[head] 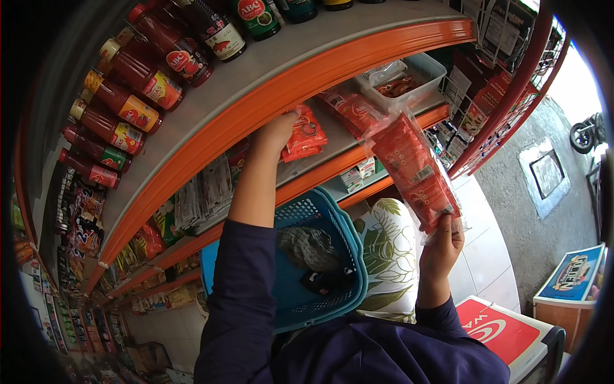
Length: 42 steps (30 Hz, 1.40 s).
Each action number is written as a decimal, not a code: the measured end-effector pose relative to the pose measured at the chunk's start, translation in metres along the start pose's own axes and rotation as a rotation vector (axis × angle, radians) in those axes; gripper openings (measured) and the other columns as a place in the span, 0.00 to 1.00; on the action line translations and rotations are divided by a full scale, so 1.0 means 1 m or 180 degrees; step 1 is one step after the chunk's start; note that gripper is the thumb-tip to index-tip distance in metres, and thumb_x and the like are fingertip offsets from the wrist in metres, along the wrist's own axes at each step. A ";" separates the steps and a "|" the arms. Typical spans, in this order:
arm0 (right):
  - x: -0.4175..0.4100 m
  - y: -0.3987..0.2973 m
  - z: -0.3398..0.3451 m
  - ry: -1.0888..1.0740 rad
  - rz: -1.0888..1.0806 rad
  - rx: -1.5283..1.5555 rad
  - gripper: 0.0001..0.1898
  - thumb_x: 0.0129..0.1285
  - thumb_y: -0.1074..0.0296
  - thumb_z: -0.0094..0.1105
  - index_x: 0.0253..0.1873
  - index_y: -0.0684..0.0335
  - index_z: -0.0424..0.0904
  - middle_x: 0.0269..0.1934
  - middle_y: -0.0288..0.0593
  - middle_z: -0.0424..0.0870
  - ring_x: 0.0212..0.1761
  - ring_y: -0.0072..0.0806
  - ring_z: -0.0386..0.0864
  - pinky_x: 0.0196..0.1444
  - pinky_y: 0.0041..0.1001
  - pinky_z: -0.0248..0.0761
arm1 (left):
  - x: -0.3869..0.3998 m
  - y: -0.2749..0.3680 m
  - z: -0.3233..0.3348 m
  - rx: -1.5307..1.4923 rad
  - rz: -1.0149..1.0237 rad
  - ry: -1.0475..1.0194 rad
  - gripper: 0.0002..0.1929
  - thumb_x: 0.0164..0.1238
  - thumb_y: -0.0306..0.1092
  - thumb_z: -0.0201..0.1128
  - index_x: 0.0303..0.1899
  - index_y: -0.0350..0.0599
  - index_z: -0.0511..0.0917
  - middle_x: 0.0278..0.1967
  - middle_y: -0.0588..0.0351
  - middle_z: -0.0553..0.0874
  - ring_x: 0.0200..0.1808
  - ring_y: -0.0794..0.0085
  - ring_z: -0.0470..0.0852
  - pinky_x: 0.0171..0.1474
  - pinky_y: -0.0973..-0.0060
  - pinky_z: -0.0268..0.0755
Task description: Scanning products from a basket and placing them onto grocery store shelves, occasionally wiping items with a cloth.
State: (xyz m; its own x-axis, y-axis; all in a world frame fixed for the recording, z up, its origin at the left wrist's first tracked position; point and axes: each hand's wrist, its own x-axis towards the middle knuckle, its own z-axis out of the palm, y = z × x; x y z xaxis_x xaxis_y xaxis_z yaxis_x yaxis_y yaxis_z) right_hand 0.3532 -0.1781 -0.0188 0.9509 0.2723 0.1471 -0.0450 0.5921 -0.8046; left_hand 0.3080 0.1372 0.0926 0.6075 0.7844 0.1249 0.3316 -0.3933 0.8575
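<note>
My right hand grips the lower end of a clear plastic pack of red sachets, held up in front of the shelf edge. My left hand reaches under the orange-edged upper shelf, at a small stack of red ABC sachets; its fingertips are partly hidden, so its hold is unclear. Another bag of red sachets lies on the same shelf, just behind the upper end of the raised pack. Farther right a clear plastic tub holds small packets.
Sauce bottles line the upper shelf. Below my arms sits a blue plastic basket with a dark cloth inside. A red wire rack stands at the right, and a red-and-white freezer lid is at lower right.
</note>
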 end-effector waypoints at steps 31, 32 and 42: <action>-0.005 0.002 0.005 -0.0068 0.0076 -0.0005 0.13 0.72 0.66 0.50 0.48 0.71 0.77 0.35 0.43 0.82 0.30 0.24 0.76 0.36 0.22 0.68 | 0.004 -0.026 -0.036 0.0354 0.0122 0.0814 0.23 0.59 0.25 0.65 0.58 0.39 0.73 0.52 0.50 0.81 0.55 0.66 0.77 0.59 0.71 0.68; -0.005 0.002 0.004 -0.0085 0.0074 -0.0058 0.13 0.72 0.66 0.50 0.48 0.72 0.77 0.34 0.44 0.82 0.30 0.24 0.76 0.36 0.22 0.67 | 0.004 -0.026 -0.030 0.1626 -0.0058 0.0665 0.24 0.60 0.25 0.63 0.60 0.40 0.72 0.53 0.48 0.80 0.56 0.64 0.77 0.60 0.72 0.67; -0.009 0.000 0.005 -0.0017 0.0169 0.0033 0.12 0.72 0.66 0.51 0.44 0.71 0.77 0.34 0.43 0.82 0.31 0.24 0.76 0.36 0.23 0.67 | -0.027 -0.017 -0.015 0.3342 0.0701 0.0552 0.24 0.66 0.34 0.56 0.64 0.44 0.69 0.61 0.47 0.75 0.61 0.57 0.74 0.65 0.67 0.63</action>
State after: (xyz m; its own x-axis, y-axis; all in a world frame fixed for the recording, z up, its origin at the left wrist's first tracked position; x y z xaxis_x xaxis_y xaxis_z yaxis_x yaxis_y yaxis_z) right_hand 0.3430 -0.1771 -0.0170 0.9455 0.3075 0.1075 -0.0986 0.5847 -0.8053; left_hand 0.2756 0.1301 0.0822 0.6464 0.6710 0.3631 0.7295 -0.6829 -0.0367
